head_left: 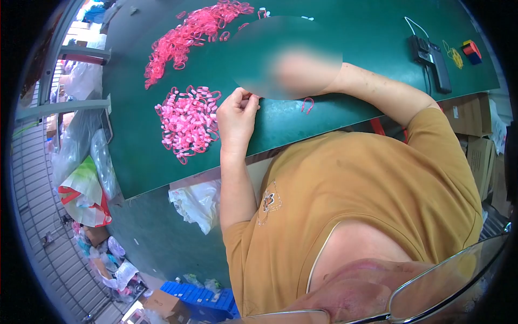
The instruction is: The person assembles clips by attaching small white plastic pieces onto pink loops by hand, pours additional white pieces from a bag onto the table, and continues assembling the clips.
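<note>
My left hand (236,116) is over the green table (291,121), its fingers curled into a pinch; what they hold, if anything, is hidden. A blurred patch covers my right hand (305,70), so its fingers and anything in them cannot be made out. Just left of my left hand lies a pile of pink loops with pale pink pieces (189,121). Farther back spreads a long heap of plain pink loops (186,40). One loose pink loop (307,105) rests on the table below my right hand.
A black device with cables (431,59), yellow strands (454,55) and a red and dark blue object (472,52) lie at the right. Metal bars (67,108) and plastic bags (86,135) line the left edge. Cardboard boxes (472,116) stand below the table's right side.
</note>
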`<control>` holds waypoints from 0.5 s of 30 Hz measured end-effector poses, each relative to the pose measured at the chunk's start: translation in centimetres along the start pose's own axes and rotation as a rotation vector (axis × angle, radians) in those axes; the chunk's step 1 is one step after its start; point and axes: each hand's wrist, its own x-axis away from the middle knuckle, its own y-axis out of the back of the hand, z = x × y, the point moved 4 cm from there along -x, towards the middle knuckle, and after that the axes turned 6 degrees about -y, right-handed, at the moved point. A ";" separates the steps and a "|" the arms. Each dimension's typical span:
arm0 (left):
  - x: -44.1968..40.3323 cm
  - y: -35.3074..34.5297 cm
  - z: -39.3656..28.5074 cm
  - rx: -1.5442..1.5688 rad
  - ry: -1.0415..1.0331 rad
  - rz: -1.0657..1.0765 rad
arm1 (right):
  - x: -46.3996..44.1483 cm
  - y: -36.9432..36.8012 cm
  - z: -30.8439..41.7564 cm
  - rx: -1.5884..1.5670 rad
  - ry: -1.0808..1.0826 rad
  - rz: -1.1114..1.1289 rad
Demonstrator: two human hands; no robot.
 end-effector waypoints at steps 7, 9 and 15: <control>-0.6 0.2 -0.4 -0.036 0.067 -0.013 | -0.3 0.4 -0.4 -0.226 -0.072 0.054; -0.8 0.1 -0.5 -0.026 0.077 -0.014 | -1.1 0.4 -0.6 -0.247 -0.148 -0.003; -1.2 0.0 -0.9 0.061 0.112 -0.038 | -3.0 -0.7 -0.7 -0.161 -0.126 -0.069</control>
